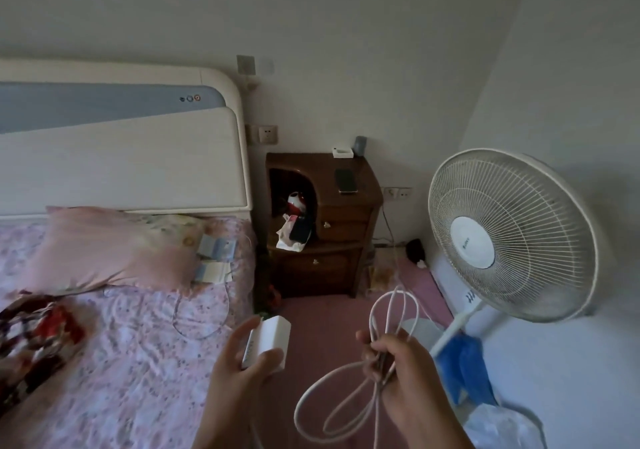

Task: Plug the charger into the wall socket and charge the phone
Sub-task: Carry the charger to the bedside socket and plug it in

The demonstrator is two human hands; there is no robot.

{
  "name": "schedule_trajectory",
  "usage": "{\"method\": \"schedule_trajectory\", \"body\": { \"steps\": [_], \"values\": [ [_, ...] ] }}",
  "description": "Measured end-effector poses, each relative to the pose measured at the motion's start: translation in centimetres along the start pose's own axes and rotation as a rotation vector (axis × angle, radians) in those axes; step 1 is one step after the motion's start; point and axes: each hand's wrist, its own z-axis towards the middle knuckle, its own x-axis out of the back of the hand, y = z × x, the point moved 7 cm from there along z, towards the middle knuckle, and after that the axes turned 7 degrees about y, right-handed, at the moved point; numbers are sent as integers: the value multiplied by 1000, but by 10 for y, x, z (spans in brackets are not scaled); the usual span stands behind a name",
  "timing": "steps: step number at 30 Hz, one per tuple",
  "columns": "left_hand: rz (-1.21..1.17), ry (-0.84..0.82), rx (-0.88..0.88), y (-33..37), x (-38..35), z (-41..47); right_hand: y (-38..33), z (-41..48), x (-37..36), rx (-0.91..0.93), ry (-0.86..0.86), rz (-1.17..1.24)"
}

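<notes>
My left hand [239, 372] holds a white charger block [268, 343] low in the middle of the view, above the gap between bed and floor. My right hand [398, 369] grips a bundle of looped white cable [332, 400] that hangs down and arches up. A dark phone [346, 181] lies flat on top of the brown wooden nightstand [349, 213] ahead. A wall socket [267, 134] sits on the wall just left of and above the nightstand. Another socket [398, 192] is lower on the wall, to the right of the nightstand.
A bed with pink floral bedding [138, 344] and a pink pillow [110, 251] fills the left. A white standing fan [509, 237] stands at right with blue bags [464, 369] at its base. A small white box [343, 152] rests at the nightstand's back.
</notes>
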Motion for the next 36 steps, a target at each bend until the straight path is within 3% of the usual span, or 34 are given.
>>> {"method": "schedule_trajectory", "body": {
  "steps": [6,18,27,36],
  "values": [
    [-67,-7,109,-5,-35,62,-18,61,-33,-62,-40,0],
    [-184,166,102,42,-122,183,-97,214,-109,-155,-144,-117],
    [-233,274,129,62,-152,247,-144,285,-137,-151,-85,28],
    [-304,260,192,77,-168,316,-164,339,-159,-154,-9,172]
  ]
}}
